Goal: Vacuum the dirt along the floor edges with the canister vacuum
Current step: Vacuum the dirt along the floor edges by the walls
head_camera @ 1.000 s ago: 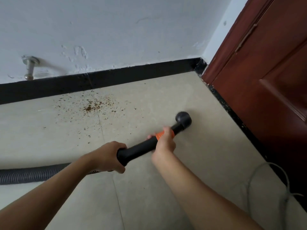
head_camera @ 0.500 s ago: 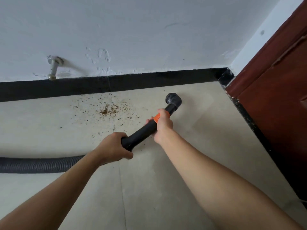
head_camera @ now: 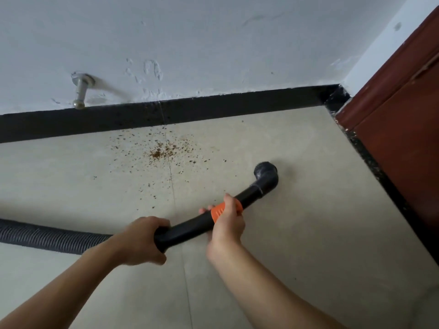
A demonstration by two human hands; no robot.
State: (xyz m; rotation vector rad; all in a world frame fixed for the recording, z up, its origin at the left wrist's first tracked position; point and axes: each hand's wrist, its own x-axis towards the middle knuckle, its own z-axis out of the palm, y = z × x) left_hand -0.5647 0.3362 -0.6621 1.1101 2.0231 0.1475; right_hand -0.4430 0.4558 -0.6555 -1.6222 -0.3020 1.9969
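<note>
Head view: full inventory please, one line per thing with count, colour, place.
vacuum wand: 1, black with an orange band, low over the floor, centre
elbow nozzle: 1, black, at the wand's far end, right of the dirt
ribbed hose: 1, dark grey, lying on the floor at left
dirt: 1 scattered patch, brown, on the floor near the skirting
skirting: 1 strip, black, at the wall's base
door stopper: 1, silver, on the wall at left
door: 1, red-brown, right edge
floor: beige tiles
wall: white, top
left hand: 1, gripping the wand's near end
right hand: 1, gripping at the orange band
</note>
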